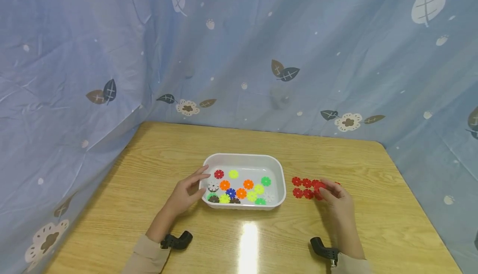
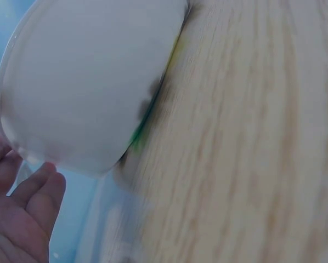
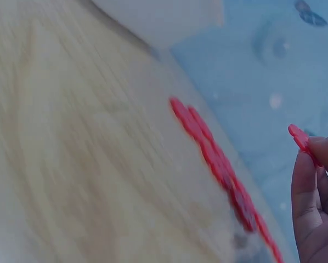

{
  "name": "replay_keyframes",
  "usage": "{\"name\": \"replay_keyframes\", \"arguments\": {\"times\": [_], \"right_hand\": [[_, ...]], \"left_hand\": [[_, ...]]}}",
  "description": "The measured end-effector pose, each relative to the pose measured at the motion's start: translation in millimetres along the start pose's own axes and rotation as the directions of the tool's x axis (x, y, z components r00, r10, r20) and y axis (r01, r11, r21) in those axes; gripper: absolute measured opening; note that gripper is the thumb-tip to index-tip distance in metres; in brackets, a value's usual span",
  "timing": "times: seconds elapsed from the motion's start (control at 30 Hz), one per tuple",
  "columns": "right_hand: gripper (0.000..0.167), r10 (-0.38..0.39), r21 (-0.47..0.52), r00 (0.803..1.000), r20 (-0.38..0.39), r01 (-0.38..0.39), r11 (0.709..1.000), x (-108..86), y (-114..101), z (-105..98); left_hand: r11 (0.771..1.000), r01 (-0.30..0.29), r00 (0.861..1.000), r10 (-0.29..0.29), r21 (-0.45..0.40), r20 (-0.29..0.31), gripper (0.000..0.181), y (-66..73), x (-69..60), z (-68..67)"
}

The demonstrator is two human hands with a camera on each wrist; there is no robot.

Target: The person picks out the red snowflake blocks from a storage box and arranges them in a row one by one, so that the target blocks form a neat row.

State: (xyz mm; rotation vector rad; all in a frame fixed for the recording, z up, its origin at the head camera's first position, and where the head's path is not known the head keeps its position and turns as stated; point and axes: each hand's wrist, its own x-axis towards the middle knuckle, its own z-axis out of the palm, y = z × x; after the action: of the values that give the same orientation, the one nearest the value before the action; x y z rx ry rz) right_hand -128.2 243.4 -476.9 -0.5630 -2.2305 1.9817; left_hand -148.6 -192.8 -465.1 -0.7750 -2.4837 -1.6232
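Observation:
A white tray (image 1: 281, 183) holds loose notched snowflake discs in several colours, among them orange (image 1: 248, 184), yellow (image 1: 233, 174), green (image 1: 266, 181) and blue (image 1: 230, 193). My left hand (image 1: 184, 194) rests at the tray's left rim with spread, slightly bent fingers. In the left wrist view its fingertips (image 2: 49, 175) touch the tray's outer wall. To the tray's right, red snowflake discs (image 1: 297, 193) lie flat in two rows. Above them my right hand (image 1: 340, 204) pinches one red disc (image 3: 299, 137) between thumb and fingers, raised off the table. That hand hides part of the rows.
The wooden table (image 1: 224, 241) extends around the tray. A blue patterned curtain (image 1: 239, 50) hangs behind it and along both sides. Each wrist wears a black camera mount, one left (image 1: 177, 241) and one right (image 1: 323, 249).

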Motion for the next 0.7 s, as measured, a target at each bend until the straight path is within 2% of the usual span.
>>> {"name": "replay_keyframes", "arguments": {"times": [0.13, 0.4, 0.6, 0.7], "right_hand": [[0.036, 0.040, 0.106, 0.996, -0.074, -0.032, 0.994, 3.3, 6, -8], [0.025, 0.077, 0.187, 0.982, -0.172, -0.044, 0.981, 8.7, 15, -16], [0.025, 0.043, 0.179, 0.985, -0.165, -0.013, 0.984, 9.8, 21, -18], [0.026, 0.020, 0.130, 0.984, -0.177, 0.004, 0.991, 9.6, 22, -18]], "left_hand": [[1.000, 0.003, 1.000, -0.003, 0.005, 0.001, 0.035, 0.6, 0.0, -0.2], [1.000, 0.012, 1.000, -0.012, -0.005, 0.005, 0.035, 1.4, -0.1, -0.6], [1.000, 0.018, 1.000, -0.018, -0.016, 0.008, 0.035, 1.4, -0.5, -0.2], [1.000, 0.018, 1.000, -0.018, -0.018, 0.008, 0.036, 0.8, -0.9, -0.1]]}}
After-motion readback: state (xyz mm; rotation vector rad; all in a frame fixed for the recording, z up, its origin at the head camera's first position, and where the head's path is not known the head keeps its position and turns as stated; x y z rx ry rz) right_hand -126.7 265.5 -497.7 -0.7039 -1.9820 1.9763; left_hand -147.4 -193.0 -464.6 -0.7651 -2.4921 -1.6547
